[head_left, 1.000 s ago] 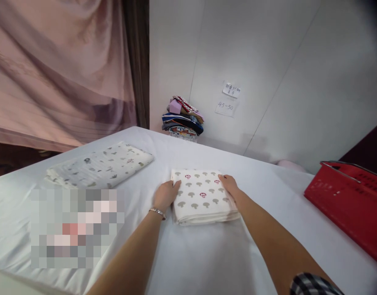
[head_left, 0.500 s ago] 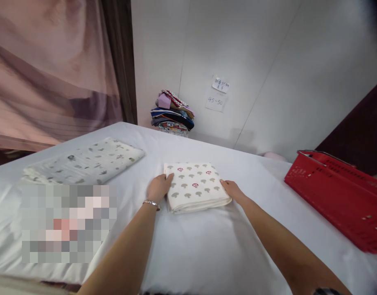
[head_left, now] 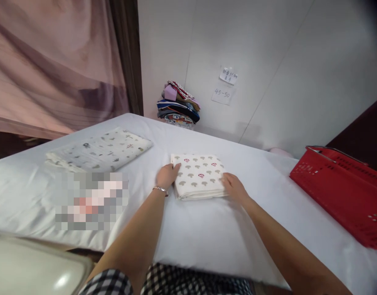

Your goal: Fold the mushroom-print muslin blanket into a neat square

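Observation:
In front of me a folded cloth (head_left: 199,176), cream with grey mushroom shapes and a few red ones, lies flat as a neat, layered square. My left hand (head_left: 168,176) grips its left edge, the thumb resting on top. At the opposite side my right hand (head_left: 235,186) has its fingers closed on the right edge, covering the near right corner. The fingertips under the cloth are hidden. Farther left lies another folded white cloth (head_left: 105,149) with scattered small grey and greenish prints.
A red plastic basket (head_left: 338,192) with a metal handle stands at the table's right. Beyond the far edge rises a stack of folded fabrics (head_left: 179,104) against the wall. A pixelated patch (head_left: 91,200) hides something at left. A pale, shiny surface (head_left: 31,262) sits at lower left.
My view has tilted downward, so everything appears higher and slightly right. Both hands stay at the mushroom cloth's sides; the right one now covers its near corner.

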Available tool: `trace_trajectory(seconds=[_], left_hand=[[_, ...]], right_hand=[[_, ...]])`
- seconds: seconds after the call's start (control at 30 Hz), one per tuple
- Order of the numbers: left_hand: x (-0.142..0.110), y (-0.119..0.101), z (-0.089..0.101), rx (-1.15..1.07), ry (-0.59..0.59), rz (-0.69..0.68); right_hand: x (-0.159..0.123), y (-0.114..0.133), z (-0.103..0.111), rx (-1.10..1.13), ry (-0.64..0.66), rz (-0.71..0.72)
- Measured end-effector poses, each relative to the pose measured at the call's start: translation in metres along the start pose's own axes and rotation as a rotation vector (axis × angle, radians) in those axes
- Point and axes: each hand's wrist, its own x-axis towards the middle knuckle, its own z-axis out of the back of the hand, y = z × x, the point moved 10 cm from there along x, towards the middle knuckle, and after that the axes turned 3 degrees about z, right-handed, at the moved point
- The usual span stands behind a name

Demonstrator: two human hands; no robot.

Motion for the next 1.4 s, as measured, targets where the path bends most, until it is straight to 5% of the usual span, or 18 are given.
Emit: trace_trajectory(seconds=[0.23,0.4,0.5,0.67,1.17,1.4], left_hand=[[-0.01,0.008,0.013,-0.267,-0.072,0.094],[-0.039,0.011,0.029,-0.325,-0.115,0.078],[-0.082,-0.007,0.042,-0.242,-0.221,-0.154],[-0.145,-0.042,0.03,-0.079,-0.208,-0.596],[-0.147,-0.043,0.027,0.038,-0.229,-0.541],[-0.155,-0.073,0.018,0.168,-0.255,-0.646]], right_hand=[[-0.012,-0.004,-0.009,0.044,-0.053,0.037],[-0.028,0.029,0.012,0.007,-0.267,0.202],[-0.044,0.053,0.009,0.013,-0.304,0.357],[-0.054,0.062,-0.001,-0.009,-0.279,0.441],[-0.051,0.044,-0.002,0.03,-0.271,0.431],[-0.052,0.052,0.002,0.021,-0.308,0.43]])
